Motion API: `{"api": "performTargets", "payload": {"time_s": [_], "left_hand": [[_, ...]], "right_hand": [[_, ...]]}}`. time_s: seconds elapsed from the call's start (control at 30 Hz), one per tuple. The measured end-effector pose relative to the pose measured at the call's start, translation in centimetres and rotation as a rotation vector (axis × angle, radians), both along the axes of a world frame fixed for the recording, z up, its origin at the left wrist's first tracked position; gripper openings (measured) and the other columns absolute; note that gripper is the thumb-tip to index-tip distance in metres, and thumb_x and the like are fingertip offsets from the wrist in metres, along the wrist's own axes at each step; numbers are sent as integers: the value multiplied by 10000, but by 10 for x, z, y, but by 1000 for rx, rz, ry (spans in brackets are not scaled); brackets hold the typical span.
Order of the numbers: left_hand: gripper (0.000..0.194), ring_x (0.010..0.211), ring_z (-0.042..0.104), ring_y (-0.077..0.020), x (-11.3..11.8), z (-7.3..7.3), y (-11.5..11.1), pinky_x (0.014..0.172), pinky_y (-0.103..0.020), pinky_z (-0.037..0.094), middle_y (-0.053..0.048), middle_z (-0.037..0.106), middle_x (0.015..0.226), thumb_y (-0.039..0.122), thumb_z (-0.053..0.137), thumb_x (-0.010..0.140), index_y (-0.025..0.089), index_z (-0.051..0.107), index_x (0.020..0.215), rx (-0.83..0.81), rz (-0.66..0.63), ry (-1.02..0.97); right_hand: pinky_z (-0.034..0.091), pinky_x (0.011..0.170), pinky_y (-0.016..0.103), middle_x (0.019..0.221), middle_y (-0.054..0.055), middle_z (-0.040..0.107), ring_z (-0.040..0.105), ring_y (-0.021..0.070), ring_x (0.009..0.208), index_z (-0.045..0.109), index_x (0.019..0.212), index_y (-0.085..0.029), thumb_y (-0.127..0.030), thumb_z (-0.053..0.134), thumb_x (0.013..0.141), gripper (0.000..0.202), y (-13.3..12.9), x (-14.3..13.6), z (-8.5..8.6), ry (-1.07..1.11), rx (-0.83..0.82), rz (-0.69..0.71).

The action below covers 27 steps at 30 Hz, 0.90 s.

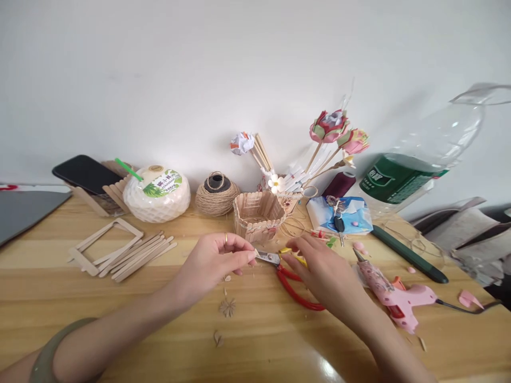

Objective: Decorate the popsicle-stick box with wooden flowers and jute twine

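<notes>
My left hand (217, 263) pinches a tiny pale piece (256, 253) between thumb and fingertips, just beside the blade tips of the scissors (295, 287). The scissors have red handles and lie on the wooden table. My right hand (315, 263) is over them, its fingers curled around something yellow (286, 251) near the pivot; its exact grip is partly hidden. Behind the hands stands a small basket of wooden sticks (255, 213). A brown flower-shaped piece (228, 308) and small scraps lie in front of my left hand.
Wooden sticks (139, 255) and a stick frame (90, 263) lie left. A coconut (157, 194) and twine ball (217, 197) stand behind. Right are a pink glue gun (399, 298), green stick-like object (411, 254) and large bottle (415, 159). Paper flowers (329, 126) rise behind.
</notes>
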State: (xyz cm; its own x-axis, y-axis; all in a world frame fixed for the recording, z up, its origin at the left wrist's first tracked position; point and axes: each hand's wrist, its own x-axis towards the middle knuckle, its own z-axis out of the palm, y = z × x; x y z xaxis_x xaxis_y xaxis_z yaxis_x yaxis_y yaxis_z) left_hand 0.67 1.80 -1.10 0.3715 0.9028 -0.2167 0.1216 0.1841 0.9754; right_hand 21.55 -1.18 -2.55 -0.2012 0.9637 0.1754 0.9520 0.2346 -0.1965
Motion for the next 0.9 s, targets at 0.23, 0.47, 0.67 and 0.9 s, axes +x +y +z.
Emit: {"api": "performTargets", "payload": {"time_s": [0.23, 0.47, 0.67, 0.9], "left_hand": [[168, 581, 555, -104, -4, 13, -7, 586, -239, 475, -13, 686, 683, 300, 661, 649, 150, 633, 718, 33, 63, -74], [156, 575, 543, -95, -7, 24, -16, 592, -231, 470, -12, 681, 674, 294, 664, 667, 147, 643, 715, 89, 55, -126], [163, 612, 575, -116, -13, 32, -19, 598, -244, 484, -28, 692, 699, 305, 658, 680, 151, 647, 729, 161, 79, -159], [141, 627, 579, -112, -15, 30, -14, 580, -221, 477, -15, 690, 691, 291, 668, 688, 156, 654, 727, 188, 109, -185]], "right_hand": [[544, 735, 428, 1122, 234, 623, 610, 333, 1010, 562, 1108, -58, -140, 428, 845, 307, -40, 14, -44, -448, 206, 22], [484, 872, 431, 1131, 195, 620, 579, 290, 1074, 552, 1123, -67, -21, 416, 717, 431, -27, 21, -38, -105, 30, 9], [508, 632, 322, 853, 81, 653, 642, 221, 751, 542, 902, -170, -156, 486, 730, 181, -23, 26, -34, 19, 40, -124], [422, 522, 262, 654, -14, 511, 504, 151, 584, 425, 748, -213, -474, 510, 815, 283, -41, 7, 3, 482, -182, -56]]}}
